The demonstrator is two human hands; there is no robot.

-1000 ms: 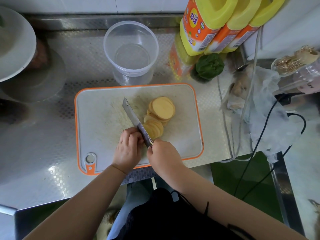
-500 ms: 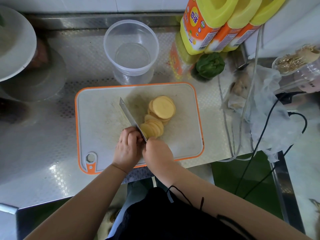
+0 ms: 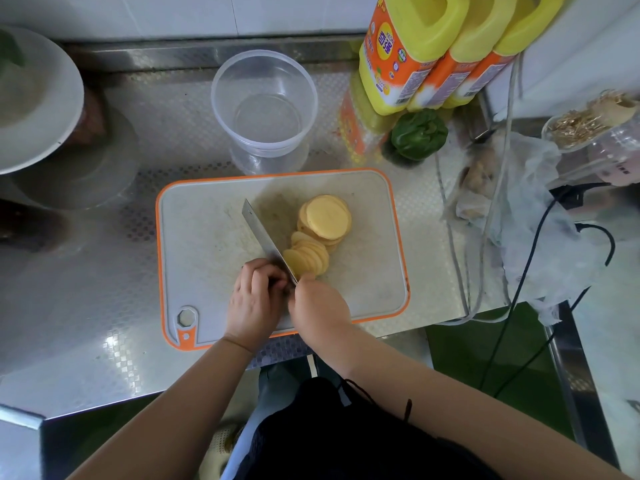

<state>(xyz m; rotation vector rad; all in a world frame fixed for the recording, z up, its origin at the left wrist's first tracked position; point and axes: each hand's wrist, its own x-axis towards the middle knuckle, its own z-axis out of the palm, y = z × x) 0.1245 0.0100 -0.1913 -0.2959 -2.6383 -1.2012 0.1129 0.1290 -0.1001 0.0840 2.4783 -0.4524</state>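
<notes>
A white cutting board with an orange rim [image 3: 207, 258] lies on the steel counter. Round yellow potato slices [image 3: 327, 218] are piled on it, and a second fan of slices [image 3: 308, 259] leans against the knife. My right hand [image 3: 320, 306] grips the handle of a cleaver-like knife [image 3: 261, 232], whose blade points away and to the left. My left hand [image 3: 254, 299] sits just left of the blade with curled fingers on the last bit of potato, which is almost wholly hidden under them.
A clear plastic tub [image 3: 265, 102] stands behind the board. Yellow and orange bottles [image 3: 415, 46] and a green pepper [image 3: 419, 133] are at the back right. A plastic bag [image 3: 530, 202] and black cables [image 3: 519, 292] lie to the right, a white plate [image 3: 31, 98] at far left.
The knife and my right hand shifted slightly forward and back in a slicing stroke. My left hand stayed by the blade. The slices by the knife fanned out slightly.
</notes>
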